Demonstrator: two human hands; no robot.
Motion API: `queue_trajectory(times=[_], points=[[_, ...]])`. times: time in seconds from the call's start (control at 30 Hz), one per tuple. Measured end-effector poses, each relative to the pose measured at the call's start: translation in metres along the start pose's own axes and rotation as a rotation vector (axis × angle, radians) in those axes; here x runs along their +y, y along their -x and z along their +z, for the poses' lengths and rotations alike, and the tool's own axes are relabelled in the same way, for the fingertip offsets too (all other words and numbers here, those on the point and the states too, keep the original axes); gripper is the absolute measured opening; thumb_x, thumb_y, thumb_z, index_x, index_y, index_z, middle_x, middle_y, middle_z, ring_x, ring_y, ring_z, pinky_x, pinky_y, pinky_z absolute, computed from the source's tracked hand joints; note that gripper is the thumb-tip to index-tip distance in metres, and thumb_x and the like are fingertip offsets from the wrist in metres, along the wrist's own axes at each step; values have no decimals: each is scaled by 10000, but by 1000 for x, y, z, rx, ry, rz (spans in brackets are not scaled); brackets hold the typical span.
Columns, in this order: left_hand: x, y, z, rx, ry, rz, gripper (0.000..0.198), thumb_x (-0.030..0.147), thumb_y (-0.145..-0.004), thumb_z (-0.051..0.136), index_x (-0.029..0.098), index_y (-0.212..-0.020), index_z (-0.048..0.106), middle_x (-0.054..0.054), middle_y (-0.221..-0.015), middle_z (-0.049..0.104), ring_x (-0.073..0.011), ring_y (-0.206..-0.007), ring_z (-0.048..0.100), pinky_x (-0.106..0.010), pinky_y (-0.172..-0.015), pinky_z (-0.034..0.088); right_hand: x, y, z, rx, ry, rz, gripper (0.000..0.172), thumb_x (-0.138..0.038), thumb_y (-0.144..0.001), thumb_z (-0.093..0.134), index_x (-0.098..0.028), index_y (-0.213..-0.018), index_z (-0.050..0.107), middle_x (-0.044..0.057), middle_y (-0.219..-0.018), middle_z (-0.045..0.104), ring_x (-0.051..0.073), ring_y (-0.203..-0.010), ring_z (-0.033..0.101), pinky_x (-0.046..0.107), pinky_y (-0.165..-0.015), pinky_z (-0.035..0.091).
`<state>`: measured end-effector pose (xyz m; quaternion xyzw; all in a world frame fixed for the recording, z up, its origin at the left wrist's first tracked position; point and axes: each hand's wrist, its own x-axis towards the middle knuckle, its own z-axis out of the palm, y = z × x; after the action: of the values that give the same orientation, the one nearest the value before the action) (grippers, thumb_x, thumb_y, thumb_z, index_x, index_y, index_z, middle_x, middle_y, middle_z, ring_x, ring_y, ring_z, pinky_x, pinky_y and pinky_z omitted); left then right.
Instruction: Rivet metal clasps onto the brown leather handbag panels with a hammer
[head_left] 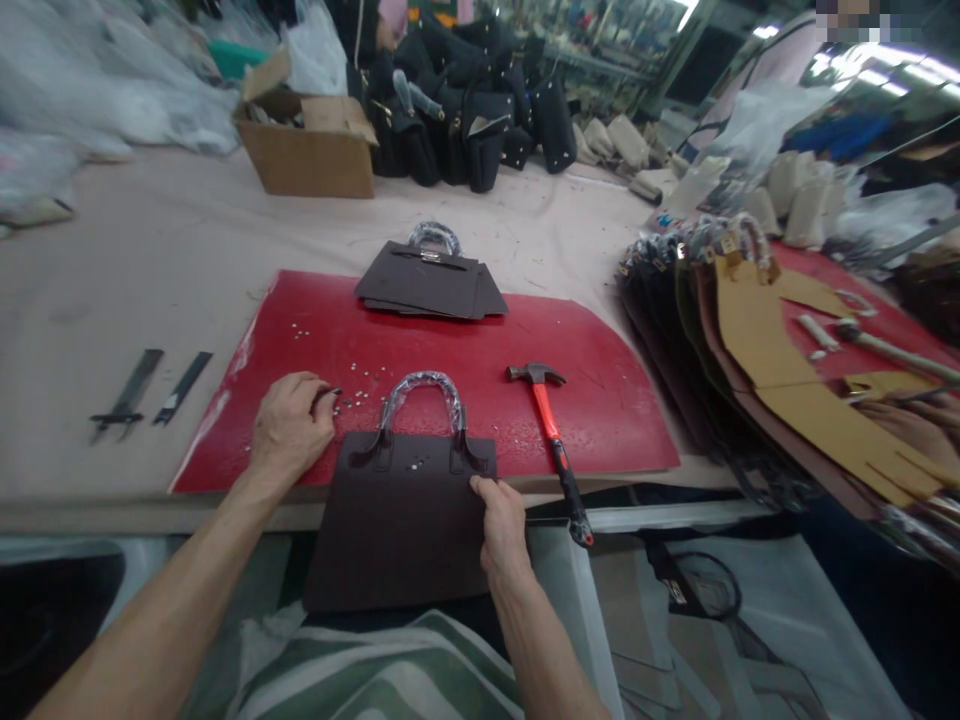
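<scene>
head | left hand [292, 428]: pinching a small dark piece [328, 394] above mat [604, 385] | right hand [501, 518]: gripping panel [397, 540] at upper right edge | panel: overhangs mat's near edge, may slip if grip loosens | bits [361, 392]: loose, could scatter if brushed | hammer [552, 435]: end overhangs table [82, 300], a knock could drop it

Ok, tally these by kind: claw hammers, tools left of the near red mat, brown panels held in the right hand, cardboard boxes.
Claw hammer: 1
Tools left of the red mat: 2
Brown panel in the right hand: 1
Cardboard box: 1
Total: 5
</scene>
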<state>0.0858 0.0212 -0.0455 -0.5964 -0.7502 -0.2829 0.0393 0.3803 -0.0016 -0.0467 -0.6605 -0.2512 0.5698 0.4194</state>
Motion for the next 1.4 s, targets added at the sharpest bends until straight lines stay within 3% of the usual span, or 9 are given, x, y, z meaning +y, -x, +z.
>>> queue_trajectory(times=[0.17,0.4,0.73,1.07,1.27,1.4], points=[[-2,0,3,30,-8,39,246,330,-933,476,163,-950,657,-140,-1096,659,-299,-1050,592,-424,-961,486,1,0,-2,-12,-7,-8,231,-385,-586,727,-206,-572,581,-35,-558,585,155,-604,494,283,-574,380],[-2,-1,6,78,11,71,198,286,-935,496,170,-941,656,-122,-1047,662,-290,-1018,596,-422,-945,494,-1,-1,-2,-112,-34,26,333,-438,-582,729,-160,-765,719,34,-724,728,244,-769,647,337,-715,486],[-3,0,9,64,10,61,155,230,-930,513,170,-969,650,-123,-1060,655,-290,-1034,594,-428,-972,496,-10,3,-5,-152,-26,37,381,-438,-536,746,-156,-792,730,64,-779,758,266,-856,684,339,-769,514],[-2,16,10,56,-13,52,229,206,-926,498,138,-1085,648,-166,-1194,629,-320,-1159,573,-464,-1030,484,-9,2,-6,-211,-50,32,303,-384,-563,747,-170,-774,710,75,-760,760,259,-770,710,348,-731,551],[16,25,-10,155,88,87,219,190,-936,493,151,-1072,659,-150,-1184,653,-308,-1143,588,-484,-1048,454,-5,0,-8,-257,-55,-24,363,-406,-546,756,-160,-812,729,78,-717,748,287,-776,716,383,-734,559],[39,43,-18,28,226,118,167,219,-958,511,199,-915,671,-77,-968,673,-241,-953,624,-384,-898,507,-1,-3,-10,-225,-33,-82,384,-414,-551,763,-151,-831,749,74,-761,762,282,-793,707,368,-736,550]])
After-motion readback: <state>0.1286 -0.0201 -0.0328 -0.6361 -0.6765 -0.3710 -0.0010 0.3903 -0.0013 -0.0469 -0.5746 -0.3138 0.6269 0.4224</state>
